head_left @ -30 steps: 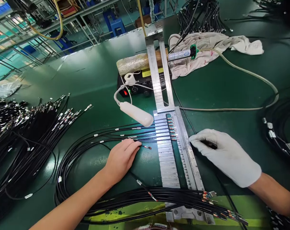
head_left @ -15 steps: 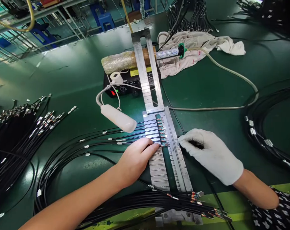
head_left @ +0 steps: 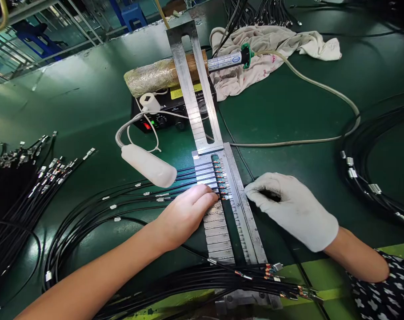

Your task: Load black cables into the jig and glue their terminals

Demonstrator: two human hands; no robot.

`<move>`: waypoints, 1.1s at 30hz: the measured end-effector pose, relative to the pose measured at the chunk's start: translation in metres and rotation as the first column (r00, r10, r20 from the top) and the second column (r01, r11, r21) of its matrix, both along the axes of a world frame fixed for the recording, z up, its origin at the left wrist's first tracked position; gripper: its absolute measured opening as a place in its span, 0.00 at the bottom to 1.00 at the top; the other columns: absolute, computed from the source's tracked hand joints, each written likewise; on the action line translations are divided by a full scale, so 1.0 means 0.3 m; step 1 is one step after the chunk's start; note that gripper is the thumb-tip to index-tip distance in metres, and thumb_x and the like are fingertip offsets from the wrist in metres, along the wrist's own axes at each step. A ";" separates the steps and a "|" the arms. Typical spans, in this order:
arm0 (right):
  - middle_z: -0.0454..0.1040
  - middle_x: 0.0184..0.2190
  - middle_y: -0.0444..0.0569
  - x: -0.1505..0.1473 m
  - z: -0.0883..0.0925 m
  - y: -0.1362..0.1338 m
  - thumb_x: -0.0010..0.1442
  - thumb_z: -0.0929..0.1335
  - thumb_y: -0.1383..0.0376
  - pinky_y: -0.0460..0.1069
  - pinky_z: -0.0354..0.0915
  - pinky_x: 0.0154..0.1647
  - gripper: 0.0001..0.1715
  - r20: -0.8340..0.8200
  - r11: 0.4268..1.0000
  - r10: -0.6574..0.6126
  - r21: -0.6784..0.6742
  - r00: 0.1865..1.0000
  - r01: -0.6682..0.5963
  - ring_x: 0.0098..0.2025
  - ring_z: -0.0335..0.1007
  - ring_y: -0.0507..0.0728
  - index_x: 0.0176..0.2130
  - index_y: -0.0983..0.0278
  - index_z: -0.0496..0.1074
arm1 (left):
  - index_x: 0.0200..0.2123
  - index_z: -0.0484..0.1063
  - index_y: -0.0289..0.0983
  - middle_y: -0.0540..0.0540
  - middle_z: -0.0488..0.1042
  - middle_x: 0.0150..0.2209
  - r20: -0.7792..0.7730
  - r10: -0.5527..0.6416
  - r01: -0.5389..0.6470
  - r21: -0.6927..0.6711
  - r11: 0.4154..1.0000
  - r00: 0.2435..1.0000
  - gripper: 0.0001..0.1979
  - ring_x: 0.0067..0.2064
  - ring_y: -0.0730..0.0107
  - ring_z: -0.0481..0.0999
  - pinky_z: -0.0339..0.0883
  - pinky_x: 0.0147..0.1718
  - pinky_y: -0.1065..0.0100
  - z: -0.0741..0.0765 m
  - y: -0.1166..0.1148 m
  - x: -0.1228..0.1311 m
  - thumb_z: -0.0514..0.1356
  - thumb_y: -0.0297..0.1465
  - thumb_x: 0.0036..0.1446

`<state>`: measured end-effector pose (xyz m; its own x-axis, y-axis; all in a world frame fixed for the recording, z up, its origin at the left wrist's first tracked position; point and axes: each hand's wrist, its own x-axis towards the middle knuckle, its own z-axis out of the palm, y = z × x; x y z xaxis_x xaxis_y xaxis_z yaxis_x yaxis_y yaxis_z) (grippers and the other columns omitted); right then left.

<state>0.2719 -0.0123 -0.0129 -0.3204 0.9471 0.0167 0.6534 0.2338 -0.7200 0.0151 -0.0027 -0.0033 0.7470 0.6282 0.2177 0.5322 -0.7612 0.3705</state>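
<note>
My bare left hand (head_left: 185,215) pinches a black cable just behind its small metal connector (head_left: 226,197), which lies in a slot of the hinged metal fixture (head_left: 218,231). Farther along the fixture, several more black cables (head_left: 202,171) lie side by side in slots, their connectors in a row. My right hand (head_left: 288,209) wears a white glove. Its thumb and fingertips are pressed together at the outer edge of the fixture's right rail (head_left: 245,200); anything between them is hidden. The fixture's slotted arm (head_left: 188,89) is raised at the far end.
A white cylindrical pen-shaped holder (head_left: 148,165) lies left of the fixture. Behind it stands a black control box (head_left: 170,118) with a wrapped syringe barrel (head_left: 151,78) on top. A cloth (head_left: 255,49) lies beyond. Cable bundles lie left (head_left: 15,191), right (head_left: 358,178) and in front (head_left: 188,284).
The view has shifted slightly, so the fixture and box appear a little farther up and left. Both hands keep nearly the same places against the fixture.
</note>
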 end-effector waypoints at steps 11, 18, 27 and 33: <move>0.78 0.33 0.44 0.006 -0.001 0.002 0.63 0.65 0.62 0.53 0.65 0.37 0.09 -0.008 1.000 0.024 0.009 1.000 -0.024 0.35 0.72 0.56 0.35 0.57 0.77 | 0.53 0.69 0.38 0.42 0.70 0.40 -0.048 0.148 -0.138 0.159 0.977 0.988 0.16 0.41 0.64 0.68 0.65 0.38 0.63 0.004 -0.053 -0.024 0.49 0.21 0.67; 0.78 0.33 0.43 0.003 0.004 0.001 0.63 0.65 0.62 0.53 0.65 0.38 0.10 -0.020 1.000 0.014 0.006 1.000 -0.014 0.35 0.72 0.56 0.35 0.57 0.77 | 0.51 0.66 0.36 0.42 0.74 0.41 -0.039 0.098 -0.092 0.137 0.986 0.994 0.14 0.40 0.65 0.71 0.66 0.39 0.64 0.004 -0.064 -0.084 0.51 0.20 0.65; 0.78 0.32 0.42 0.005 -0.004 0.000 0.63 0.66 0.62 0.53 0.64 0.37 0.09 -0.027 1.000 0.009 0.016 1.000 -0.008 0.34 0.72 0.56 0.34 0.56 0.76 | 0.53 0.66 0.33 0.40 0.72 0.40 -0.081 0.091 -0.072 0.209 0.975 0.993 0.15 0.40 0.63 0.70 0.66 0.38 0.63 -0.001 -0.073 -0.118 0.51 0.20 0.65; 0.77 0.32 0.41 0.004 -0.004 0.000 0.63 0.66 0.62 0.53 0.64 0.37 0.09 -0.019 1.000 0.005 0.012 1.000 -0.005 0.34 0.71 0.56 0.34 0.56 0.76 | 0.54 0.66 0.30 0.40 0.69 0.40 -0.022 0.021 -0.017 0.164 0.986 1.000 0.16 0.42 0.63 0.67 0.67 0.41 0.62 0.008 -0.048 -0.081 0.49 0.19 0.65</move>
